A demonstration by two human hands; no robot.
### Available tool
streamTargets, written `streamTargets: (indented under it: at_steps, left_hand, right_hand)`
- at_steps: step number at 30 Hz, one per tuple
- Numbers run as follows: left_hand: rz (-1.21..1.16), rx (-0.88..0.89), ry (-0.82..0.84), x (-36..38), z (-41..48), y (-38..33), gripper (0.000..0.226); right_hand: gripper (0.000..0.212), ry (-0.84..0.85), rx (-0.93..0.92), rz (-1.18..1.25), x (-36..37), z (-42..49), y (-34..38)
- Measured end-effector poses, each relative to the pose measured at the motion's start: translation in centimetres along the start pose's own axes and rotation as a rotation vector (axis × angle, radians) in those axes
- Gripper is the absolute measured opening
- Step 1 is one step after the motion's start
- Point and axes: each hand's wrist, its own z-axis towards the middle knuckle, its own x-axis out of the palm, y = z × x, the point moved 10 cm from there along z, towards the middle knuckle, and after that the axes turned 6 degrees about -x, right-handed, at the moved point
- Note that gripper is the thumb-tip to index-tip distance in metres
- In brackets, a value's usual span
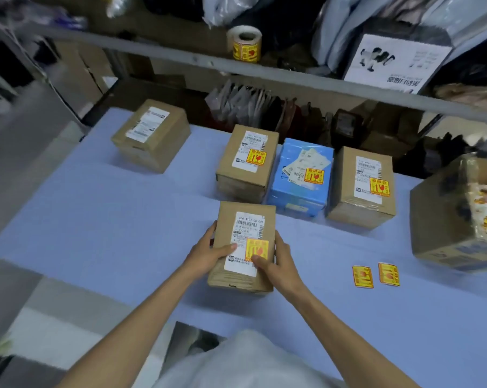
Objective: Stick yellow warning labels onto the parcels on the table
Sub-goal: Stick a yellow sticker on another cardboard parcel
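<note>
A brown parcel (231, 217) lies in front of me on the blue table (124, 219), with a yellow warning label (257, 247) stuck on its white address slip. My left hand (208, 254) grips its left side, thumb on top. My right hand (276, 261) holds its right side, thumb pressing the label's lower edge. Behind stand three labelled parcels: a brown one (245, 163), a blue one (301, 180) and another brown one (362, 189). A brown parcel (152, 135) with no yellow label sits at the far left. Two loose yellow labels (362, 276) (388, 273) lie to the right.
An open cardboard box (444, 219) stands at the table's right edge. A roll of yellow labels (245, 44) sits on the shelf rail above. Bags and boxes crowd the shelves behind the table. The floor drops off past the table's left edge.
</note>
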Motion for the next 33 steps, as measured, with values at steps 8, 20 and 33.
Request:
streamTargets:
  at_steps: [8, 20, 33]
  left_hand:
    - [-0.045, -0.021, -0.177, -11.0, 0.4, 2.7, 0.068]
    - [0.033, 0.093, -0.263, -20.3, 4.6, -5.6, 0.061]
    - [0.224, 0.198, -0.167, -20.6, 15.2, -18.0, 0.059]
  right_hand:
    - [0.049, 0.076, -0.034, 0.028, 9.3, 3.5, 4.5]
    - [0.051, -0.081, -0.173, -0.056, 12.8, 12.7, 12.4]
    - [0.045, -0.2, -0.085, -0.163, 9.1, 25.0, 16.4]
